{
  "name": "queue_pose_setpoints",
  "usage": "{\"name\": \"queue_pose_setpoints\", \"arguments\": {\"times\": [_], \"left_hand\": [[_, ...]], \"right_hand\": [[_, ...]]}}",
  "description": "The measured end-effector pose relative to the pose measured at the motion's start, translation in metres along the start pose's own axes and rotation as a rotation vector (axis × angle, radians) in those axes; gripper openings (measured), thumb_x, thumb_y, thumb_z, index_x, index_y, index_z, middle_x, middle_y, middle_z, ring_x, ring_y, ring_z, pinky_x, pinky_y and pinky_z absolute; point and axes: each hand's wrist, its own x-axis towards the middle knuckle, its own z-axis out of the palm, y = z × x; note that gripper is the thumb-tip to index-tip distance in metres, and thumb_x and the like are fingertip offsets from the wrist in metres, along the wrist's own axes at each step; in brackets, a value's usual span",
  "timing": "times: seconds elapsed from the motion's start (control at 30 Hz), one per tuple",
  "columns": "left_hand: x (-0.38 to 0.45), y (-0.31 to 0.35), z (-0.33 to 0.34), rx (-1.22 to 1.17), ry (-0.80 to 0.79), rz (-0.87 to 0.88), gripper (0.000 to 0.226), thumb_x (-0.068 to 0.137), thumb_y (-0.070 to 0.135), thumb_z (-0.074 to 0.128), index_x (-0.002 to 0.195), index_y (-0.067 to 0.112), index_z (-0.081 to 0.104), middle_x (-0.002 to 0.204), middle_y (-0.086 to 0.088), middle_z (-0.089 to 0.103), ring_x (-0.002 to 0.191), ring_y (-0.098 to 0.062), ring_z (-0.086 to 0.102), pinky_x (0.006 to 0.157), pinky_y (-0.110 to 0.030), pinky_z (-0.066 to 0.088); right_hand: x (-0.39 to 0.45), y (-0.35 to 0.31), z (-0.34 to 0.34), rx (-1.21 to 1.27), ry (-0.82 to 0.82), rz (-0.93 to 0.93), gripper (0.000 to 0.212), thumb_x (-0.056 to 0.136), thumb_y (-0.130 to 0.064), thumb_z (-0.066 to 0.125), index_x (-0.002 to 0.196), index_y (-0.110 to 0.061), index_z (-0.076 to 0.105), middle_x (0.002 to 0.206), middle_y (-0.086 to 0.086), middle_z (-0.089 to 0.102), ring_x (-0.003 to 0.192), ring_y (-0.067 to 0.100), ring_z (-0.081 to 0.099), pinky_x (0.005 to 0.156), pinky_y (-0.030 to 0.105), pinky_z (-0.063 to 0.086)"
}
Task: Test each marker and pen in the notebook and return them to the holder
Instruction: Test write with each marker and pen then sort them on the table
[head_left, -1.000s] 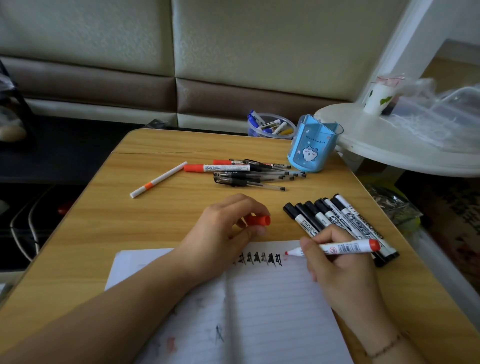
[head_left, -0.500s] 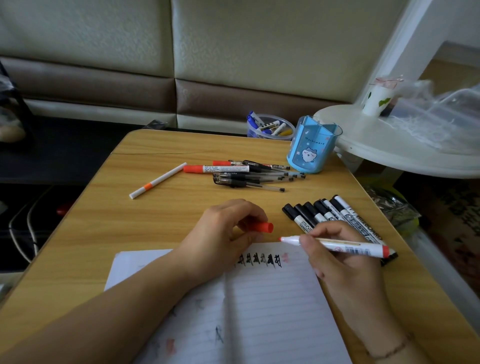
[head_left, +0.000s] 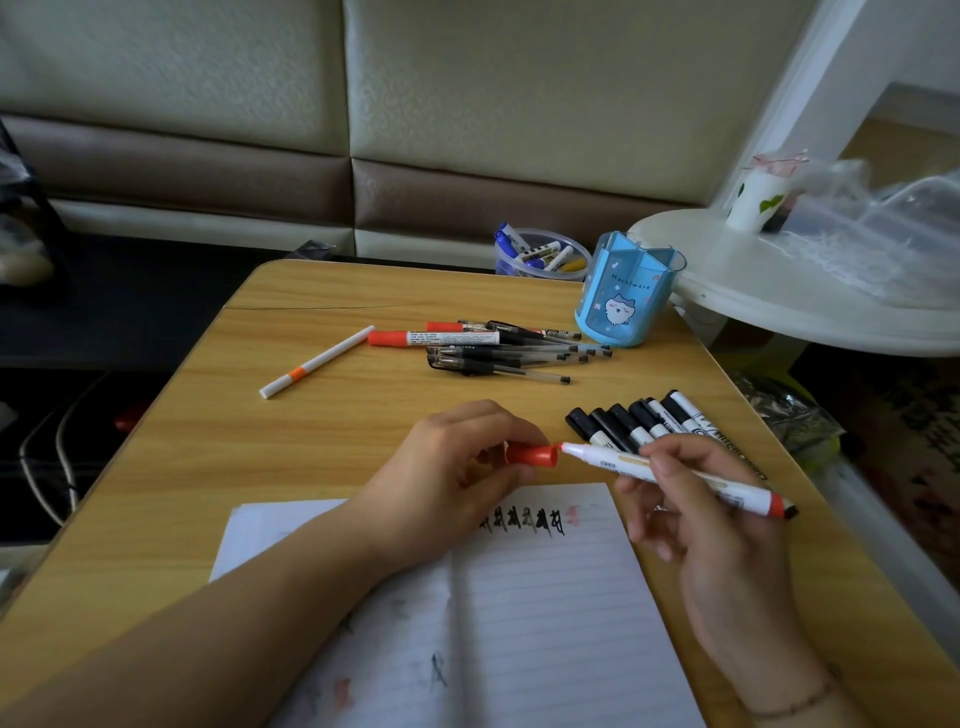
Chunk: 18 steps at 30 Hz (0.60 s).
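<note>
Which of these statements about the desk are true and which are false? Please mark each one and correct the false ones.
1. The left hand holds a red cap. True.
2. The marker in the right hand is already capped. False: its tip is bare and lies right at the cap's opening.
3. The blue holder stands upright at the far edge of the table. True.
4. The black markers stand in the holder. False: they lie in a row on the table, beside the right hand.
5. The notebook is closed. False: it lies open, with black marks and one faint red mark on the top line.
</note>
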Motion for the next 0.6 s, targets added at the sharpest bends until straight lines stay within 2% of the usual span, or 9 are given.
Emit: {"name": "queue_pose_setpoints", "arguments": {"times": [0.03,0.1,0.23,0.4,0.47,0.6], "left_hand": [[0.0002,0.0004,0.0001,-0.001,-0.006,0.011,0.019,0.089,0.013,0.07,0.108,0.016,0.07,0.097,0.005,0.066,0.086,-0.011,0.063,0.073,-0.032,0.053],[0.0003,0.0009,0.0004,-0.008,-0.002,0.016,0.018,0.089,0.017,0.069,0.107,0.015,0.07,0.096,0.005,0.065,0.085,-0.01,0.063,0.073,-0.032,0.053],[0.0,-0.0008,0.0004,-0.029,0.036,-0.027,0.017,0.089,0.014,0.07,0.106,0.015,0.069,0.094,0.006,0.065,0.085,-0.01,0.063,0.072,-0.033,0.053],[0.0008,0.0002,-0.0011,-0.046,0.02,-0.02,0.017,0.088,0.011,0.072,0.104,0.017,0.07,0.095,0.008,0.067,0.085,-0.009,0.063,0.074,-0.026,0.052],[0.0005,0.0009,-0.0015,-0.055,0.007,-0.02,0.018,0.087,0.012,0.072,0.104,0.017,0.071,0.095,0.009,0.069,0.085,-0.007,0.064,0.075,-0.024,0.052],[0.0003,0.0009,-0.0011,-0.065,0.048,-0.056,0.019,0.085,0.021,0.073,0.104,0.021,0.072,0.093,0.01,0.071,0.084,-0.01,0.065,0.076,-0.029,0.051]], "right_hand": [[-0.0001,-0.0003,0.0004,-0.012,-0.013,-0.002,0.016,0.074,-0.035,0.066,0.076,-0.019,0.069,0.071,0.016,0.068,0.049,0.02,0.054,0.041,0.016,0.04],[-0.0005,-0.0007,0.001,-0.054,-0.019,-0.019,0.011,0.076,-0.025,0.061,0.076,-0.019,0.071,0.071,0.016,0.068,0.049,0.023,0.054,0.04,0.018,0.038],[0.0006,-0.001,-0.0029,-0.01,0.09,-0.017,0.012,0.074,-0.023,0.061,0.073,-0.02,0.072,0.065,0.015,0.066,0.045,0.019,0.052,0.04,0.015,0.04],[0.0013,0.0016,-0.0018,-0.095,-0.026,-0.014,0.016,0.075,-0.022,0.063,0.078,-0.008,0.071,0.068,0.016,0.067,0.045,0.022,0.054,0.04,0.017,0.039],[0.001,0.0019,-0.0019,-0.096,0.005,-0.034,0.018,0.075,-0.021,0.064,0.082,-0.005,0.071,0.068,0.015,0.068,0.044,0.022,0.054,0.04,0.016,0.04],[0.0011,-0.0005,-0.0025,-0.049,0.035,-0.005,0.017,0.074,-0.024,0.064,0.08,-0.01,0.073,0.069,0.016,0.069,0.043,0.021,0.053,0.039,0.016,0.038]]}}
